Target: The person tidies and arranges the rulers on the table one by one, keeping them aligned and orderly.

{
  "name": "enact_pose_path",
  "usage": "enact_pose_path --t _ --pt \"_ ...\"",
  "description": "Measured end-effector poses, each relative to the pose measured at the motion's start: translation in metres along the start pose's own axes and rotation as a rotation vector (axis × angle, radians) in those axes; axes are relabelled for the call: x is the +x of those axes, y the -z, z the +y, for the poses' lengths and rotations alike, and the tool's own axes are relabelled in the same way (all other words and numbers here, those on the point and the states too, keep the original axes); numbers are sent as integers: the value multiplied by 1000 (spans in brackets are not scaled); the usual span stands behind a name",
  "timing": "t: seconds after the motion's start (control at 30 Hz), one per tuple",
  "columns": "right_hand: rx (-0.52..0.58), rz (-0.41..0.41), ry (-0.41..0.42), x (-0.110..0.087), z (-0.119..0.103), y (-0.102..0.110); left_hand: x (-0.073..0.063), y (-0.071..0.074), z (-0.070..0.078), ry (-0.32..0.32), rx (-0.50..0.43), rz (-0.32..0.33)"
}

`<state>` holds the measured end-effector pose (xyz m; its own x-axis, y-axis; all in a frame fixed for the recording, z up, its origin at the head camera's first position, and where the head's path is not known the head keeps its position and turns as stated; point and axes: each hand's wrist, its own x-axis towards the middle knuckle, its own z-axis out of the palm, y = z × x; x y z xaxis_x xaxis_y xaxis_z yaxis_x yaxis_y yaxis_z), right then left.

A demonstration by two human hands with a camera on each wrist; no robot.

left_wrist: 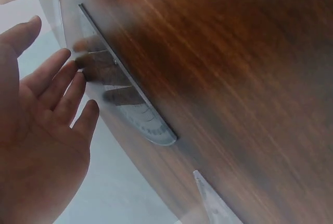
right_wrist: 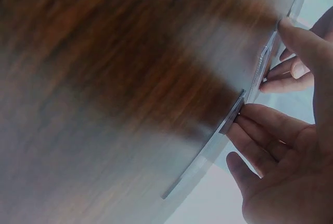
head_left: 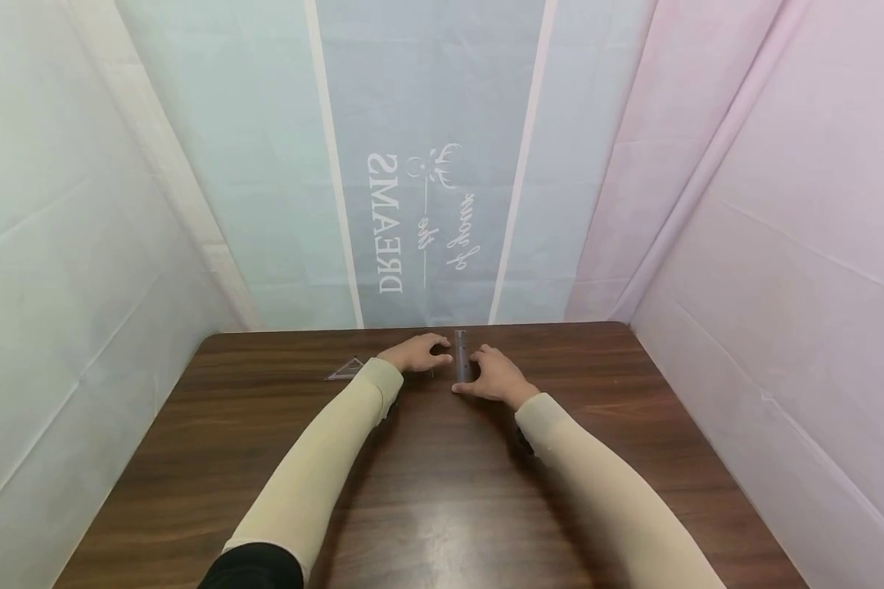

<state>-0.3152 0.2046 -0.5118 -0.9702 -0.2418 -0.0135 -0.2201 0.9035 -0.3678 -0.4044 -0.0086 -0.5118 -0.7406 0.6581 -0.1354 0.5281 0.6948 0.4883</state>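
A clear ruler (head_left: pixel 461 357) lies between the two hands at the table's far side. My right hand (head_left: pixel 497 376) is beside it, thumb tip at its near end and loosely bent fingers at its right side. In the right wrist view those fingertips are close by the end of a thin, straight-edged clear piece (right_wrist: pixel 195 162). My left hand (head_left: pixel 416 353) has its fingers spread and relaxed left of the ruler. A clear protractor (left_wrist: pixel 143 117) lies by the left fingertips in the left wrist view; the left hand mostly hides it from the head view.
A clear set square (head_left: pixel 346 368) lies left of the left hand. The dark wood table (head_left: pixel 427 474) ends just beyond the hands, against a pale curtain (head_left: pixel 427 90) with mirrored lettering. White cloth walls (head_left: pixel 66 270) stand on both sides.
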Motion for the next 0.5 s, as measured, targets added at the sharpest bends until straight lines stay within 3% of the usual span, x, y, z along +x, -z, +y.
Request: enact_pose_path --t 0.2,0.5 --pt "-14 25 5 2 1 -5 8 0 -3 4 24 38" --pt "-14 8 -13 2 5 -8 13 -4 4 61 26 84"
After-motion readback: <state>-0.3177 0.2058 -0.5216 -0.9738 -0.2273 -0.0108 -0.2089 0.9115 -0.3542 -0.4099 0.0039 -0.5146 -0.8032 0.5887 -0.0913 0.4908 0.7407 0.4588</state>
